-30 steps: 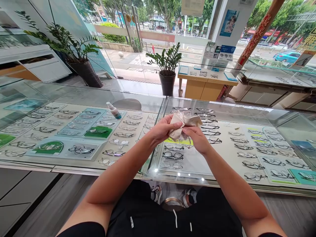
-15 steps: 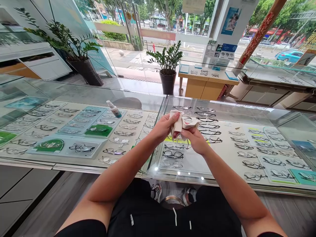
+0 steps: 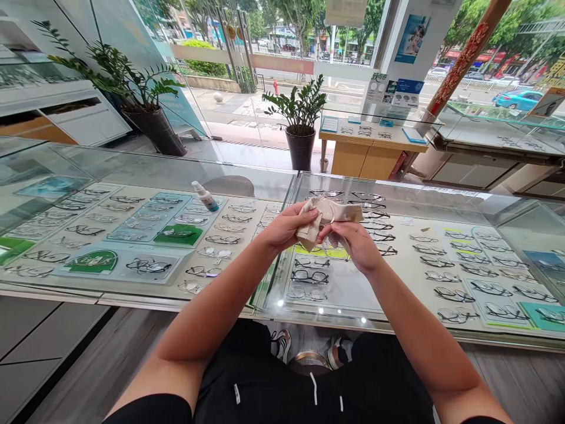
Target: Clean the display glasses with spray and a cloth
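My left hand (image 3: 289,227) is closed on a beige cleaning cloth (image 3: 309,235) with a zigzag edge. Close beside it, my right hand (image 3: 353,242) pinches a pair of thin-framed eyeglasses (image 3: 338,240). Part of the cloth lies behind the fingers of my right hand, and the folds and fingers hide much of the glasses. Both hands are held above the glass display counter (image 3: 282,309). To the left on the countertop stands a small white spray bottle (image 3: 204,195) with teal liquid at its base.
Rows of eyeglasses (image 3: 310,276) lie under the counter's glass on both sides. A green display card (image 3: 178,234) sits among them at left. Beyond the counter are a potted plant (image 3: 301,147) and a wooden display cabinet (image 3: 371,158). The counter's front edge runs before my body.
The cloth has opened out and now spreads toward the right. My right hand has turned slightly, and its fingers have shifted on the glasses. My left hand has moved a little left and down.
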Available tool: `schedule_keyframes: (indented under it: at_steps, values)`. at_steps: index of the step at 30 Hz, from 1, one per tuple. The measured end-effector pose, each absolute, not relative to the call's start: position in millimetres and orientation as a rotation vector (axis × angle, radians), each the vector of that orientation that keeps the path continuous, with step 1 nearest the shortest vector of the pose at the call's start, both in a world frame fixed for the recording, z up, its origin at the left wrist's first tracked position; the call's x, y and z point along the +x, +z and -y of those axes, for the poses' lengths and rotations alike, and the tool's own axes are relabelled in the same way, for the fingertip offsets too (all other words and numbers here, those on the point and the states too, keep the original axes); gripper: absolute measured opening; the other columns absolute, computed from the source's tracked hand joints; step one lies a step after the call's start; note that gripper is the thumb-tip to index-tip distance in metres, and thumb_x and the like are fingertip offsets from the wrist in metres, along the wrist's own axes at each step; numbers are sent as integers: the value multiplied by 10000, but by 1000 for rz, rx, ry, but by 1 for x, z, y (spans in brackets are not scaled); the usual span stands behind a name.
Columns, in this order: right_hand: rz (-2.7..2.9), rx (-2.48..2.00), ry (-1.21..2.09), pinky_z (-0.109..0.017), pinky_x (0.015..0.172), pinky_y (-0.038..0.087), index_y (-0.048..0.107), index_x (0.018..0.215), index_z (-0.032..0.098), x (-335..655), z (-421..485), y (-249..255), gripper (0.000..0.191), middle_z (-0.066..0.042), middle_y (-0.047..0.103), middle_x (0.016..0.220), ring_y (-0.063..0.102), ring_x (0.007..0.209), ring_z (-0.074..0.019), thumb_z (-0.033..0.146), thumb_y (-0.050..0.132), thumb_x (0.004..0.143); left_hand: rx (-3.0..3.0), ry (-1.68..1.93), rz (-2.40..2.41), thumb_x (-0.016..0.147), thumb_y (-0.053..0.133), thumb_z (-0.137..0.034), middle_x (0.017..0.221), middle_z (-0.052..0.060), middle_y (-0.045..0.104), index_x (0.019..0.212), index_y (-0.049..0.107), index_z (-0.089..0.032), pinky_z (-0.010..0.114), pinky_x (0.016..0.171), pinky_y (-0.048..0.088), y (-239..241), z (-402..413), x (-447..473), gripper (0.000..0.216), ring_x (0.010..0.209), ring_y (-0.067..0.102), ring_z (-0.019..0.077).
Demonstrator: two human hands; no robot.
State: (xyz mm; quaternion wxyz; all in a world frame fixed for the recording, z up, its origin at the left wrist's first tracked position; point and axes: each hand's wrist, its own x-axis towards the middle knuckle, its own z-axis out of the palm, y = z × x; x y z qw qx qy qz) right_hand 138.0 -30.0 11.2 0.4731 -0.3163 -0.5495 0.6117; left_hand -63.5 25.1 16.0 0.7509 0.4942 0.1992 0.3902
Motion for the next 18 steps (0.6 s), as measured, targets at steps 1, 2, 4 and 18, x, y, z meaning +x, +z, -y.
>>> schedule_keyframes:
  at_steps: [1,2,4,18]
  values:
    - [1352,-789,1495,-376,831,501,857,878,201,138,30,11,359,-83,779,858,630,852,-229,502,680,960,1071,865,-442,851,898,-438,753,78,742,962,727,-122,249,573,535,16,-25,-62,376,614,698,164]
    - [1364,-802,1489,-380,845,498,856,883,201,138,30,10,367,-84,783,871,637,868,-234,511,677,964,1062,878,-453,845,903,-457,743,78,741,942,727,-120,244,564,528,17,-24,-61,392,608,692,161]
    - [1402,-810,1467,-389,895,493,854,885,205,138,29,10,379,-83,792,902,652,914,-243,525,672,976,1054,898,-474,838,905,-511,705,71,730,896,723,-116,240,551,517,19,-22,-57,439,587,675,155]
    - [1533,-879,1415,-385,965,474,835,832,217,133,31,8,356,-67,798,913,649,941,-233,473,643,987,1209,793,-461,954,761,-588,553,36,674,859,671,-161,246,529,485,14,-23,-56,447,465,621,149]
